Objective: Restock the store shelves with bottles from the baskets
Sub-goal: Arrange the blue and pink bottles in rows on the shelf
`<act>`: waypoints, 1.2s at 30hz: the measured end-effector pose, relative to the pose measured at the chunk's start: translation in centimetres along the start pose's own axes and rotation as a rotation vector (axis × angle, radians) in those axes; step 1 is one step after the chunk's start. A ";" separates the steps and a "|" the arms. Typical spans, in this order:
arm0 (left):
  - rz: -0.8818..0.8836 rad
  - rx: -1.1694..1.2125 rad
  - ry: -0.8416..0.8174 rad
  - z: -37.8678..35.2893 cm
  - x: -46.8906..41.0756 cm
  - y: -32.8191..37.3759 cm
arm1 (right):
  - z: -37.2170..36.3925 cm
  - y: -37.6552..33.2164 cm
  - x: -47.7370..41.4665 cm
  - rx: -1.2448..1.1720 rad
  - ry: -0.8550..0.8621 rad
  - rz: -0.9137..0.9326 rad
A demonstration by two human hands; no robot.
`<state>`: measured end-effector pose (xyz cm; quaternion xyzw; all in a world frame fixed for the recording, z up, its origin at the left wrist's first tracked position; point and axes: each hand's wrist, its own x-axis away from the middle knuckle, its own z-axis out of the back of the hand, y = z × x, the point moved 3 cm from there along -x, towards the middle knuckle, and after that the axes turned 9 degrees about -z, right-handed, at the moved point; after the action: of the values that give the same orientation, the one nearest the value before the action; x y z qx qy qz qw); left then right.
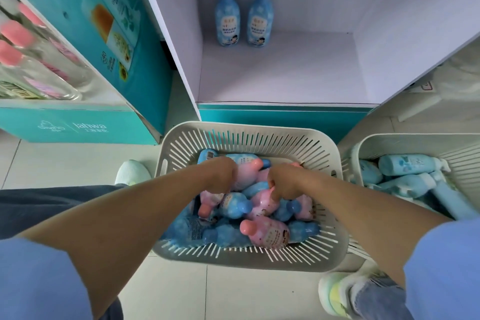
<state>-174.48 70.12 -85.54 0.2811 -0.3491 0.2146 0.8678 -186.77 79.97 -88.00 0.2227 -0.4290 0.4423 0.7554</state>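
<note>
A white slotted basket (298,138) on the floor holds several pink and blue bottles in a loose heap. My left hand (220,175) reaches into it and grips a pink bottle (248,171). My right hand (281,182) is beside it, fingers curled round another pink bottle (262,202). Two blue bottles (227,18) (260,18) stand upright side by side at the back left of the white shelf (285,78) just beyond the basket.
A second white basket (415,141) with pale blue bottles sits at the right. A teal display stand (78,125) with pink-capped clear bottles is at the left. My feet flank the basket on the tiled floor.
</note>
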 end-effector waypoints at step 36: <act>-0.253 -0.881 -0.193 -5.4 -4.0 -2.5 | 12.2 2.6 4.4 -0.410 0.446 0.117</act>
<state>-173.12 71.01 -92.50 -0.0548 -0.4492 -0.0888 0.8873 -193.44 74.67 -77.91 -0.0618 -0.3450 0.4273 0.8334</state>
